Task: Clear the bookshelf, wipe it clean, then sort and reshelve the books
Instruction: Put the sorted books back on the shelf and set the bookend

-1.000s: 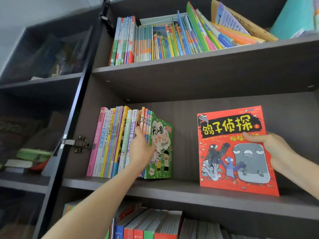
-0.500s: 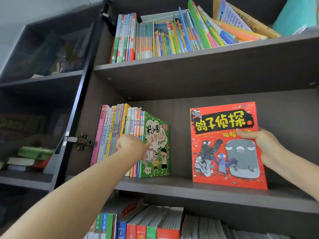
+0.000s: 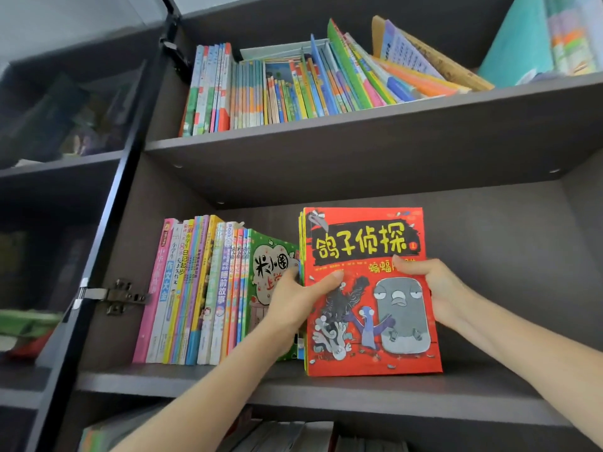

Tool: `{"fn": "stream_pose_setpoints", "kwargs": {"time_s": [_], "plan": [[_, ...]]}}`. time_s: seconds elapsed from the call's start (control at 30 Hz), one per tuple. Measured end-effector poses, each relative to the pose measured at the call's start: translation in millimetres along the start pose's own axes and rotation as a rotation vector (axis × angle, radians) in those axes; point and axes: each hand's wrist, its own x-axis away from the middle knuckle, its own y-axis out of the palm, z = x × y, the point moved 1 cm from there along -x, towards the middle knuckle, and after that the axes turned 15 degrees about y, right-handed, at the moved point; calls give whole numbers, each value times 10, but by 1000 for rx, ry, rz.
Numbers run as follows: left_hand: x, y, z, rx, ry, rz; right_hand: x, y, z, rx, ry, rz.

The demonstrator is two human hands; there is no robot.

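"How was the grip?"

"Both hands were clamped on it. The left hand (image 3: pixel 293 298) had its thumb on the front of the red paper picture book with the grey bird (image 3: pixel 385 321), and its fingers went round the left edge. The right hand (image 3: pixel 437 288) held the right edge the same way."

"Where was the book?"

"It stood up straight on the dark wooden middle shelf (image 3: pixel 359 396). It was just beside the green-covered book (image 3: pixel 264 265) at the end of the row of thin bright books (image 3: pixel 195 288)."

"Was it only one book?"

"I think a few thin ones were behind it. Coloured edges peeked out on the left."

"Was it hard to hold?"

"It looked light, but bendy and smooth, so the thin books could slide apart. Holding both side edges near the middle and squeezing the pack flat seemed best."
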Motion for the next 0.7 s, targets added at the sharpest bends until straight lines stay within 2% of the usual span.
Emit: {"fn": "stream_pose_setpoints", "kwargs": {"time_s": [0.07, 0.13, 0.2, 0.27, 0.33, 0.4, 0.47, 0.57, 0.6, 0.7], "plan": [[-9, -7, -11, -118, 125, 127, -60, 32, -13, 10, 26, -32], [21, -51, 17, -361, 191, 247, -149, 157, 8, 93, 44, -8], [48, -75, 49, -667, 217, 367, -210, 362, 88, 300, 38, 129], [47, -108, 63, -791, 162, 476, -243, 632, 211, 488, 26, 253], [-15, -183, 30, -802, 37, 550, -227, 939, 337, 617, 20, 198], [-63, -229, 10, -851, -34, 555, -242, 1153, 450, 643, 108, 21], [-90, -229, 10, -990, -32, 465, -265, 1185, 489, 650, 186, -97], [-102, -272, 82, -1181, -55, 244, -230, 1140, 489, 628, 261, -258], [-79, -318, 139, -1254, -65, 140, -209, 1152, 515, 689, 250, -275], [16, -490, 289, -1424, -13, -223, -218, 1271, 628, 878, 137, -178]]}}
